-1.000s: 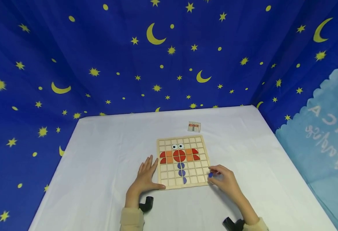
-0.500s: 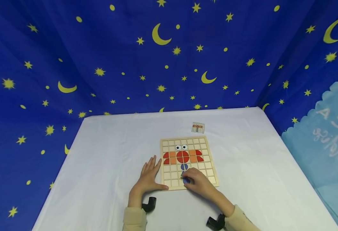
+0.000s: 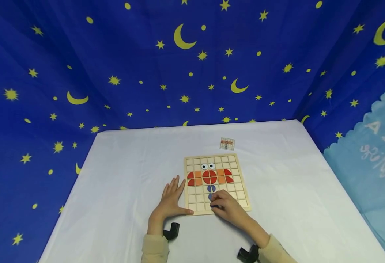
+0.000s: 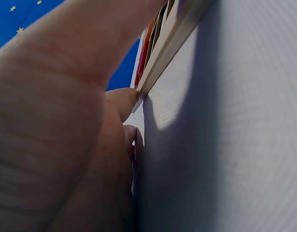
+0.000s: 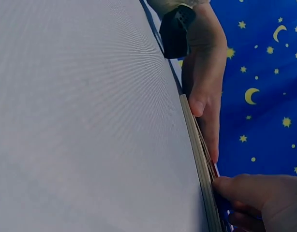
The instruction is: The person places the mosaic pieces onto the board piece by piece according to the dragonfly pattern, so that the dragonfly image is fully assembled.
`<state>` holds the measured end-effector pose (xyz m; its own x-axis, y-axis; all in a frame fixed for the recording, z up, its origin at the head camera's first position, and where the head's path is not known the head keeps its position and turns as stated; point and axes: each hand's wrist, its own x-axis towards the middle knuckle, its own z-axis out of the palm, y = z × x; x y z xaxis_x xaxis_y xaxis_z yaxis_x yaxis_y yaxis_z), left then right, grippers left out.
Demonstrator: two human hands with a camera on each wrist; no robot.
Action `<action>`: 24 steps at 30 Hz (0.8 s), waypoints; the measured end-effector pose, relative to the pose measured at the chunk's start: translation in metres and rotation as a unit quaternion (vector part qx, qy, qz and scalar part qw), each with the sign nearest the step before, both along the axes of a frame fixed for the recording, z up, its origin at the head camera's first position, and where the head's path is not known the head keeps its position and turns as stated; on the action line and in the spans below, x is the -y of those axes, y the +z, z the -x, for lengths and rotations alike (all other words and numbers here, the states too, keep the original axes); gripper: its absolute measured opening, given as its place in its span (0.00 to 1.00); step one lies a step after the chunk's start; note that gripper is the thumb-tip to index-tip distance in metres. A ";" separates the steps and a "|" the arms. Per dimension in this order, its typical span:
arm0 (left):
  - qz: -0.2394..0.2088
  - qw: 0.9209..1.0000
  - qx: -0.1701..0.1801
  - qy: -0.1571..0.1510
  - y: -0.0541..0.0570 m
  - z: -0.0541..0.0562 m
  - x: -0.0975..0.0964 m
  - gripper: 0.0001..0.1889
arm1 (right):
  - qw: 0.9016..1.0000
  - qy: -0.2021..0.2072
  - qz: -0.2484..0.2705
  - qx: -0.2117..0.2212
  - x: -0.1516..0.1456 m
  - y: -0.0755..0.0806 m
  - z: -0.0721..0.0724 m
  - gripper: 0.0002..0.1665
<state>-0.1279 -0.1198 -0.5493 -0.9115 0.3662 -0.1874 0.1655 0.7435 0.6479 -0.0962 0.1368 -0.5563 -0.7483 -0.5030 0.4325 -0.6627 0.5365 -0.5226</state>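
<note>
A wooden grid board (image 3: pixel 192 160) lies on the table, with red, orange and blue flat pieces set in its squares and two round eye pieces (image 3: pixel 208 166) above them. My left hand (image 3: pixel 170 202) rests beside the board's left edge, fingers spread, thumb on the near left corner. Over the near middle of the board, my right hand (image 3: pixel 230 208) pinches a small blue piece (image 3: pixel 214 206), mostly hidden by the fingers. Just above those fingertips, blue half-round pieces (image 3: pixel 211 188) run down the middle column. The right wrist view shows the right thumb (image 5: pixel 228 186) low at the board's edge.
A small picture card (image 3: pixel 227 144) with a similar figure lies beyond the board. White cloth covers the table (image 3: pixel 129 164). A blue star-and-moon curtain (image 3: pixel 139 65) hangs behind. Black wrist mounts (image 3: pixel 172 231) sit below both hands.
My right hand has moved left from the board's right edge to its near middle, carrying the blue piece to the bottom row. The left hand has stayed at the board's left edge.
</note>
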 end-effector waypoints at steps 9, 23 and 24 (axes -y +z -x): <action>-0.003 1.000 0.001 -0.003 -0.001 -0.001 0.000 0.63 | 0.999 0.002 -0.020 0.032 0.004 0.001 -0.004 0.05; -0.002 1.000 0.005 -0.005 0.002 0.000 -0.002 0.64 | 0.996 -0.070 0.025 0.043 -0.008 -0.001 -0.004 0.10; -0.001 1.000 0.004 -0.005 0.003 0.000 -0.001 0.64 | 0.996 -0.070 0.022 0.044 -0.009 -0.002 -0.004 0.10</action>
